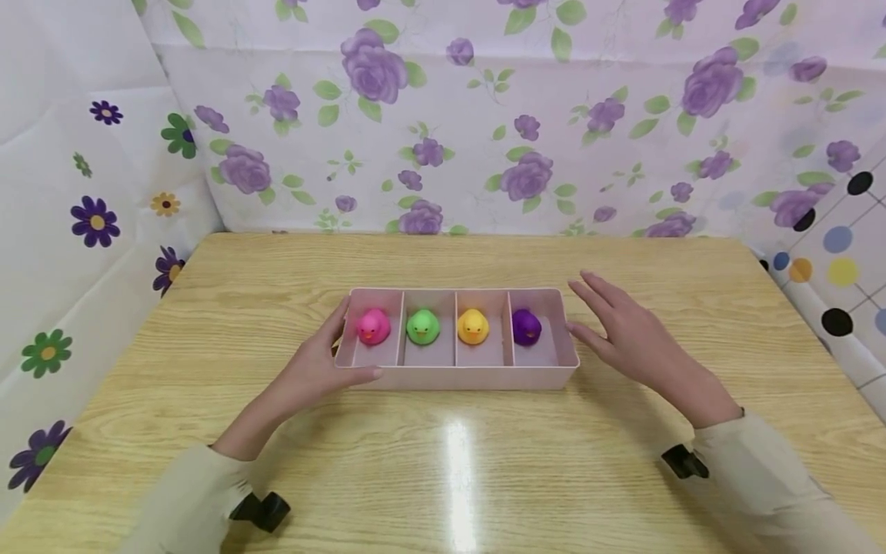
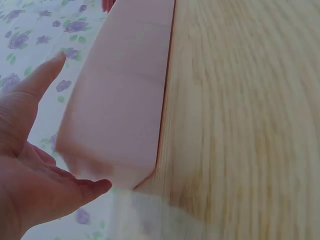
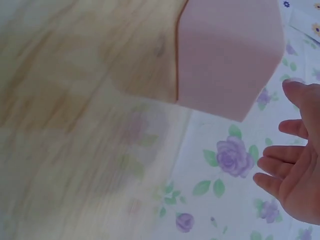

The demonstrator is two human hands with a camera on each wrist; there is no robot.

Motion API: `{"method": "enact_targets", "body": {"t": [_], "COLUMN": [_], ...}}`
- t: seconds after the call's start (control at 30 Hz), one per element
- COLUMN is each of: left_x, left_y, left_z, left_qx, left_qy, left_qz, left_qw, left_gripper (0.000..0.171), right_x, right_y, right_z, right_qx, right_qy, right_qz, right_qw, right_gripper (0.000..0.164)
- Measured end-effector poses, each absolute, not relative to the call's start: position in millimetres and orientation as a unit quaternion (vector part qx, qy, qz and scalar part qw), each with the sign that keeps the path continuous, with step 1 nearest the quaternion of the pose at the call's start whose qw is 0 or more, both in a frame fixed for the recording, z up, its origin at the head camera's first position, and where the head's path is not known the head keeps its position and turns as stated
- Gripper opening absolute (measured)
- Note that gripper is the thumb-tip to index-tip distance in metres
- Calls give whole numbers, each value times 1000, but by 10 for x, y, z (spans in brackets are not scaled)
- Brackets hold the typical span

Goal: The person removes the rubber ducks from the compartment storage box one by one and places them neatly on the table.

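A pale pink box with several compartments in a row sits on the table. From left to right its compartments hold a pink rubber duck, a green duck, a yellow duck and a purple duck. My left hand is at the box's left end, thumb and fingers spread about the corner; in the left wrist view the fingertips are right at the end wall. Beyond the right end, my right hand is held with fingers extended and nothing in it, its fingertips close to the rim.
The wood-grain table reaches back to a wall cloth with purple flowers. More patterned cloth hangs at the left and right. A dark strap piece hangs at the left cuff, another at the right.
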State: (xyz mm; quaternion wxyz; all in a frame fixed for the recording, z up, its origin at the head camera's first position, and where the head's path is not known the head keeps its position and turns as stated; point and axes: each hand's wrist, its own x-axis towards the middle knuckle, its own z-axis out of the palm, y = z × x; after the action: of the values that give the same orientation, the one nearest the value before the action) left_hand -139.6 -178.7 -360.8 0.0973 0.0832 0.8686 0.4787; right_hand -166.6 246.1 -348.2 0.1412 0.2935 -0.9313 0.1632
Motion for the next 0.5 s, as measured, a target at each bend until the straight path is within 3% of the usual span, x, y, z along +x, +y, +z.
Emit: {"method": "enact_targets", "body": {"t": [0.5], "left_x": [-1601], "left_y": [-1726], "left_z": [-3644], "left_qx": [71], "left_qy": [848], "left_qz": [509], "left_qw": [127], "left_gripper": [127], "right_x": [-1848], "right_y": [2247], "right_z": [-3463], "right_qx": [305], "right_qy": [-912], "right_qz": [263], "right_qw": [81], "right_gripper": [47]}}
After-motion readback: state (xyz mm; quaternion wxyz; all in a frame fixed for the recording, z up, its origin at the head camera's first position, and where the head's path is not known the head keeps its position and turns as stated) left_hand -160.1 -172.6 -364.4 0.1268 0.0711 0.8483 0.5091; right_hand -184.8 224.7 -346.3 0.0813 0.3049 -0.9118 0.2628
